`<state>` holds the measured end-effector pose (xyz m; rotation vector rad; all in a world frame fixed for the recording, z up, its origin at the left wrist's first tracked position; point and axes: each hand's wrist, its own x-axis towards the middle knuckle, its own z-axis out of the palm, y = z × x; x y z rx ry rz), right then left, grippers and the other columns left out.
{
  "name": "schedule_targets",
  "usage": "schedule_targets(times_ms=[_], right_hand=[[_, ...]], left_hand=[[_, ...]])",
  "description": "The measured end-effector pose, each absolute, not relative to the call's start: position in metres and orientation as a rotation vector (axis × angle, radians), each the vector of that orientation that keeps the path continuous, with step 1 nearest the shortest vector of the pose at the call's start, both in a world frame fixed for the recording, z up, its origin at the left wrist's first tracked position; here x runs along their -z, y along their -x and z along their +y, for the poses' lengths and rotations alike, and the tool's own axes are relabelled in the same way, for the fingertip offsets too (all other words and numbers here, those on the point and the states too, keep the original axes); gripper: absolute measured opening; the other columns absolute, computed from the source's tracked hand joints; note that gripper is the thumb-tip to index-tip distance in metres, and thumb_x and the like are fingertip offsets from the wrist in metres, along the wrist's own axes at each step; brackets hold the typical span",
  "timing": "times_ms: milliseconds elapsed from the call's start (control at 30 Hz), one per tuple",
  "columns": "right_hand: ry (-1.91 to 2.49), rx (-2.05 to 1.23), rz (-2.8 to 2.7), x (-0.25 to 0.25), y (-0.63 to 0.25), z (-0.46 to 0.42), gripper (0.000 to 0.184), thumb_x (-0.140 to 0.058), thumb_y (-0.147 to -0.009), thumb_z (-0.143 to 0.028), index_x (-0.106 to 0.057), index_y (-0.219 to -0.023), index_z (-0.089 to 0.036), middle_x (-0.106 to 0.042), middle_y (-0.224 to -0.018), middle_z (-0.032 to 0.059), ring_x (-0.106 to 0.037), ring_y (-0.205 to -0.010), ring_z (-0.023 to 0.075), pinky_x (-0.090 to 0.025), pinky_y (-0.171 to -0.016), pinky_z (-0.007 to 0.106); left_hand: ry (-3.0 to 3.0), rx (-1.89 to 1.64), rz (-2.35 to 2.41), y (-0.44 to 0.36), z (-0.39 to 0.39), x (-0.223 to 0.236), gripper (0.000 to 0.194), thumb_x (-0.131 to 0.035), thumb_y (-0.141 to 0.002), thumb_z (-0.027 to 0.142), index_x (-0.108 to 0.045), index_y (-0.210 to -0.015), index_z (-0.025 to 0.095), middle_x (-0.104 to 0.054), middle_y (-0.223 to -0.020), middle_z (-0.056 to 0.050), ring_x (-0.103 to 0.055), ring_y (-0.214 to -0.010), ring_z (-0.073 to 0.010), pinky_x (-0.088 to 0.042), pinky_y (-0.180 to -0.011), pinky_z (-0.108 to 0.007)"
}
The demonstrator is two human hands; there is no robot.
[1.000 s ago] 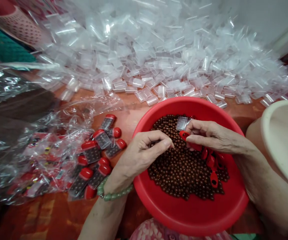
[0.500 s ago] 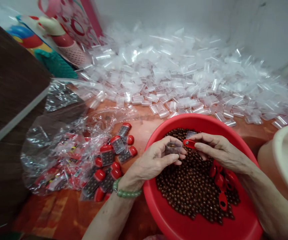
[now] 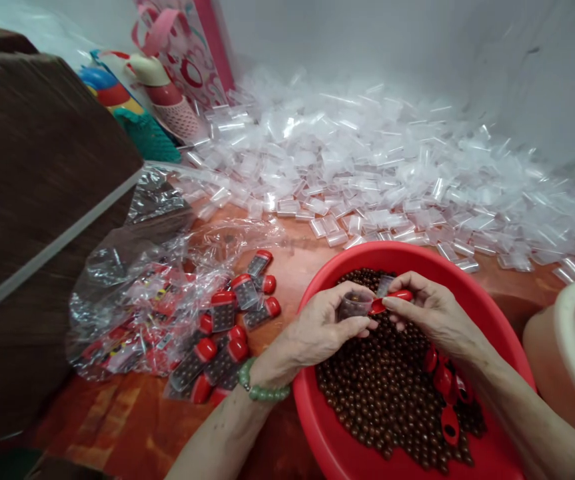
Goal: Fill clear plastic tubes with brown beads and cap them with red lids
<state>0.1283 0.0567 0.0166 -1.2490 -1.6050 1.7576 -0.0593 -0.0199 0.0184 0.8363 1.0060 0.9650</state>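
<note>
1. Basically, a reddish-brown table meets a pale wall, with clear cases heaped along it.
2. On the left stand a dark brown box and a pink patterned bag.
3. Red-and-yellow pieces inside a plastic bag carry printing too small to read.
4. Over a red basin of brown beads, the left hand grips a clear container.
5. The right hand pinches a red cap, its tip at the container's rim; contact is unclear.
</note>
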Motion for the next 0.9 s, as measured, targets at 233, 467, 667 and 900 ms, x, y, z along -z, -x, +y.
schedule_targets(times_ms=[233, 467, 667, 900], right_hand=[[1.101, -1.784, -1.676, -0.024, -0.132, 0.053, 0.038, -0.074, -0.080, -0.048, -0.066, -0.102, -0.018, -0.073, -0.087, 0.0040, -0.071, -0.073, 0.0151, -0.058, -0.073, 0.027], [1.010, -1.938, -1.530, -0.026, -0.139, 0.050, 0.032, -0.075, -0.084, -0.038, -0.057, -0.105, -0.023, -0.074, -0.081, 0.0015, -0.071, -0.067, 0.0136, -0.058, -0.065, 0.024], [1.110, -2.073, -1.165, -0.019, -0.129, 0.054, 0.039, -0.087, -0.068, -0.041, -0.060, -0.086, -0.019, -0.068, -0.055, -0.0014, -0.060, -0.042, 0.0093, -0.047, -0.041, 0.014], [1.273, -1.983, -1.029, -0.016, -0.115, 0.046, 0.052, -0.094, -0.055, -0.039, -0.064, -0.092, -0.017, -0.075, -0.075, 0.0031, -0.059, -0.042, 0.0082, -0.047, -0.036, 0.016]], left_hand=[[-0.780, -1.056, 1.047, 0.057, -0.017, -0.019, 0.027, -0.068, -0.078, 0.021, -0.057, -0.102, 0.015, -0.067, -0.082, -0.002, -0.065, -0.076, -0.0129, -0.052, -0.074, -0.028], [-0.927, -1.090, 1.179, 0.057, -0.018, -0.017, 0.021, -0.067, -0.076, 0.024, -0.058, -0.094, 0.016, -0.059, -0.081, 0.000, -0.054, -0.068, -0.0101, -0.045, -0.064, -0.025], [-1.073, -1.207, 1.126, 0.058, -0.024, -0.013, 0.024, -0.065, -0.080, 0.019, -0.058, -0.103, 0.016, -0.061, -0.089, -0.001, -0.056, -0.081, -0.0118, -0.045, -0.074, -0.025], [-1.263, -1.153, 1.211, 0.058, -0.027, -0.008, 0.027, -0.061, -0.085, 0.015, -0.058, -0.111, 0.018, -0.069, -0.096, -0.003, -0.063, -0.086, -0.0148, -0.048, -0.081, -0.029]])
